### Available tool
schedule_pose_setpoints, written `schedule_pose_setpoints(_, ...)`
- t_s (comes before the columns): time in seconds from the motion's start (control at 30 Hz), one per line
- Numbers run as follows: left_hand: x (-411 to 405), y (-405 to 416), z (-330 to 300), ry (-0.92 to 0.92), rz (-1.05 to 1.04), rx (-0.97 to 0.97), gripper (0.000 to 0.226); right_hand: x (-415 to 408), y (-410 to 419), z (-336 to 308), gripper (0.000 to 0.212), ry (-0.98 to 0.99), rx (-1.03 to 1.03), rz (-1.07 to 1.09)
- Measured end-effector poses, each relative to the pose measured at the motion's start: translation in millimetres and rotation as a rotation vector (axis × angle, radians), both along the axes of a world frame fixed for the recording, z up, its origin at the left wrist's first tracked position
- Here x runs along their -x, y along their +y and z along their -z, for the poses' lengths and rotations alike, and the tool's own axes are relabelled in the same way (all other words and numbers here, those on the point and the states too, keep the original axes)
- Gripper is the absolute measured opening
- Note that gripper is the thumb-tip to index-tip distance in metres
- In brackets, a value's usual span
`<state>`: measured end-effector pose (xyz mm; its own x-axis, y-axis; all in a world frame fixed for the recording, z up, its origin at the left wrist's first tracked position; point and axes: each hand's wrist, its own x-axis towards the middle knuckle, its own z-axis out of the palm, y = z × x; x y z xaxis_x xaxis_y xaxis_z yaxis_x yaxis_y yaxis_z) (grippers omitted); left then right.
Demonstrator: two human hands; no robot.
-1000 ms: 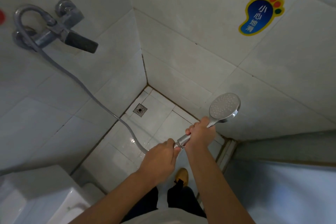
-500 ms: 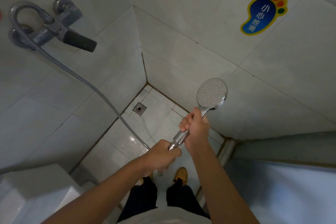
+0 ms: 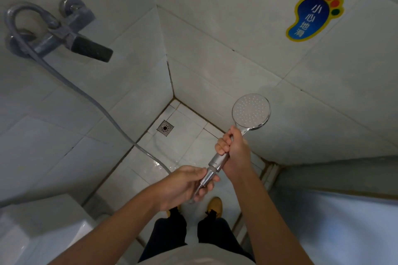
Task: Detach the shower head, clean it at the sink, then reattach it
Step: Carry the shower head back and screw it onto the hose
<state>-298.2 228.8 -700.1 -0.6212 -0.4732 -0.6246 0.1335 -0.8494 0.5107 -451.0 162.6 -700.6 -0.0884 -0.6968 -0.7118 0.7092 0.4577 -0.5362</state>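
Gripping shower head (image 3: 251, 112) and hose nut (image 3: 208, 177), hands unchanged (head raised slightly).

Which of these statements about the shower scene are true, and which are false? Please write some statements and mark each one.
1. The right hand grips the handle of the shower head. True.
2. The left hand rests on the wall faucet. False: it holds the hose nut just below the handle.
3. The spray face of the shower head points toward the camera. True.
4. The hose lies loose, cut off from the faucet. False: it runs from the faucet down to the left hand.
5. The foot-shaped sticker is on the floor beside the drain. False: it is on the wall.
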Motion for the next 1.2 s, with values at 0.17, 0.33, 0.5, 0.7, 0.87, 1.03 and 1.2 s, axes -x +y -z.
schedule_pose_setpoints(0.17,2.9,-2.6,-4.2,-0.251,-0.033,0.166,0.030,-1.6,-5.0,-1.5,0.034,0.143,0.009,0.003)
schedule_pose_setpoints(0.33,7.3,-5.9,-6.9,-0.403,-0.030,0.302,0.020,-3.6,-6.1,-3.9,0.033,0.221,0.005,0.083)
schedule_pose_setpoints(0.5,14.9,0.1,-3.6,-0.732,0.018,0.671,0.013,-6.5,-3.8,-7.7,0.030,0.241,-0.014,0.197)
schedule_pose_setpoints(0.7,19.6,-8.7,-13.7,-0.523,0.077,0.507,0.038,0.4,-7.2,-10.7,0.030,0.166,-0.035,0.207)
schedule_pose_setpoints(0.87,1.2,-31.5,-10.4,-0.101,0.292,0.093,0.042,-1.4,-4.2,-8.4,0.033,0.117,-0.045,0.153)
schedule_pose_setpoints(1.03,29.2,-16.7,-14.0,-0.876,0.446,0.639,0.015,-6.7,-6.2,-8.8,0.028,0.245,-0.030,0.158)
schedule_pose_setpoints(1.2,35.2,-2.8,-8.6,-1.018,0.328,0.828,0.020,-10.5,-12.7,-13.9,0.030,0.290,0.006,0.129)
